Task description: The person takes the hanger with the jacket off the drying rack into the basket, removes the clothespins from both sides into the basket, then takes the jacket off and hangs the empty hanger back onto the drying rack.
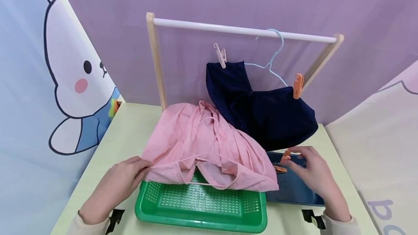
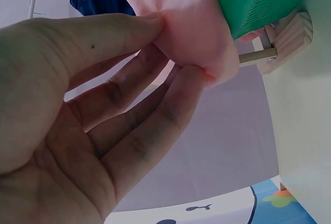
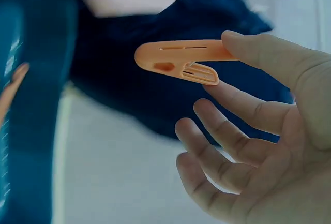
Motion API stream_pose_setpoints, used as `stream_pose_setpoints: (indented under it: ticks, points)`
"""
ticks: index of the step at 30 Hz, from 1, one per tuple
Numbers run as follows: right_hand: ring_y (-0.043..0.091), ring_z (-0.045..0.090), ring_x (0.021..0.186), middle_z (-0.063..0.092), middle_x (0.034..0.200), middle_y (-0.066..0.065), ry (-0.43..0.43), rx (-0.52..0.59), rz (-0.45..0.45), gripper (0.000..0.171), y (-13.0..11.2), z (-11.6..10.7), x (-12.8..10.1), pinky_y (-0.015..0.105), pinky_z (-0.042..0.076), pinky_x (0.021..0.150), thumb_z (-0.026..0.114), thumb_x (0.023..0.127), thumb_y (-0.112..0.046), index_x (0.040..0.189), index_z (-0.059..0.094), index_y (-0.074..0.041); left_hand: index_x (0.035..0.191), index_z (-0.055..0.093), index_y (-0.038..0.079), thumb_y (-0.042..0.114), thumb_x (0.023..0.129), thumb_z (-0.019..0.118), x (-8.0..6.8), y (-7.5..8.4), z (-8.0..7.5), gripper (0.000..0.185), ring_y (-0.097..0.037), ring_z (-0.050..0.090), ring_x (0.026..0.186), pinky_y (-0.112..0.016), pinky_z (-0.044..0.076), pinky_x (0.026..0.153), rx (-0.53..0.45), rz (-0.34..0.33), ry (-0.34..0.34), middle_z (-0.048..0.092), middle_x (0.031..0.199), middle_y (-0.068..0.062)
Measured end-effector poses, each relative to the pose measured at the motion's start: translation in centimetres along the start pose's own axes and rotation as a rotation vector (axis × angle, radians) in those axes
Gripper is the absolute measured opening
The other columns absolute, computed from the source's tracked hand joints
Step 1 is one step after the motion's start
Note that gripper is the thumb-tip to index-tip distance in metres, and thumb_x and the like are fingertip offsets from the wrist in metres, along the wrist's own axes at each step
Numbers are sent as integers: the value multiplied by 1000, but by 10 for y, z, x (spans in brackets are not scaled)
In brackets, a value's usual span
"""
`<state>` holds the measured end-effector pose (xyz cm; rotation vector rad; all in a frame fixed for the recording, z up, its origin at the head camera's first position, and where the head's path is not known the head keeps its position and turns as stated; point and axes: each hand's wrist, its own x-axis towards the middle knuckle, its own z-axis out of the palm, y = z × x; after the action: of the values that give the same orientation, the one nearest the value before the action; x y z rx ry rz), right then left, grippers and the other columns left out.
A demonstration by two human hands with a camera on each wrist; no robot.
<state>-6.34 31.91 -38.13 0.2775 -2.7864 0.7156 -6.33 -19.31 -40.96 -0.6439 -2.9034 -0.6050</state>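
My left hand pinched the hem of the pink garment between thumb and fingertips, at the left corner of the green basket. The garment lay draped over the basket's far rim, a pink hanger on top of it. My right hand held an orange clothes peg between thumb and forefinger, the other fingers loosely spread and free. That hand stood above the blue tray, where a second orange peg lay. Behind, a navy garment hung pegged to a light blue hanger on the wooden rack, its lower edge sagging close to my right hand and overlapping the pink cloth
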Motion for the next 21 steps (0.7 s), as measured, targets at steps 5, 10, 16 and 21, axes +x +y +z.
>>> stream_pose_setpoints:
  ticks: [5, 10, 16, 21]
  points:
    - [37, 60, 92, 63, 108, 22, -67, -21, 133, 38, 34, 8, -7, 46, 51, 68, 81, 86, -20, 114, 68, 2, 103, 76, 10, 7, 88, 77, 0, 0, 0, 16, -10, 61, 75, -35, 55, 65, 7, 14, 6, 67, 91, 4]
    - [33, 57, 86, 62, 105, 24, -145, -27, 230, 37, 56, 13, -11, 40, 48, 64, 77, 89, -16, 115, 65, 6, 103, 76, 11, 7, 88, 77, 1, 0, 0, 16, -10, 62, 75, -36, 55, 66, 11, 14, 4, 68, 91, 4]
    - [32, 57, 84, 61, 106, 28, -176, -19, 267, 41, 69, 16, -13, 38, 49, 63, 76, 90, -16, 119, 61, 10, 103, 76, 11, 7, 88, 77, 1, 0, -1, 16, -11, 62, 76, -36, 56, 66, 9, 10, 2, 68, 91, 4]
    - [36, 60, 90, 61, 111, 30, -182, -16, 272, 45, 68, 18, -15, 45, 53, 68, 75, 91, -16, 122, 59, 12, 103, 75, 11, 7, 88, 77, -1, 1, -1, 16, -11, 62, 75, -37, 55, 66, 12, 9, 4, 67, 90, 4]
